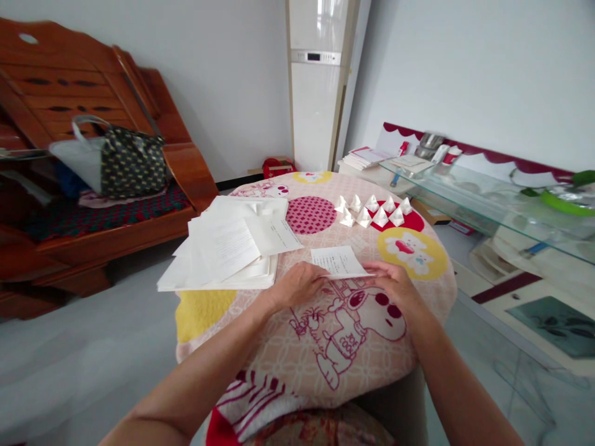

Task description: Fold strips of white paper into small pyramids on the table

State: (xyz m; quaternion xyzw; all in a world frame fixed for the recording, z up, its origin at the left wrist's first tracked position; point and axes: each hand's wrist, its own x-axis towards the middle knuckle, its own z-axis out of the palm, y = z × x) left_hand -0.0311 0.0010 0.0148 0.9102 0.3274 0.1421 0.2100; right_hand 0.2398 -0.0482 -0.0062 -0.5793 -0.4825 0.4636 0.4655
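Observation:
A small sheet of paper (pixel 340 261) with lines of writing lies between my hands over the round table. My left hand (pixel 301 284) grips its near left corner, fingers closed. At the near right corner, my right hand (pixel 391 280) pinches the edge between thumb and fingers. To the left is a loose stack of white papers (pixel 199 260), some printed, with a separate sheet (pixel 274 234) on top. Beyond the held paper, several small folded paper shapes (pixel 380 217) with pointed tops stand in two rows.
A patterned cloth (pixel 279 347) covers the round table. On the left stands a wooden bench (pixel 93 248) with a dotted bag (pixel 130 162). A glass-topped stand (pixel 502 210) carrying small items is at the right, and a tall white cabinet unit (pixel 316 111) stands behind.

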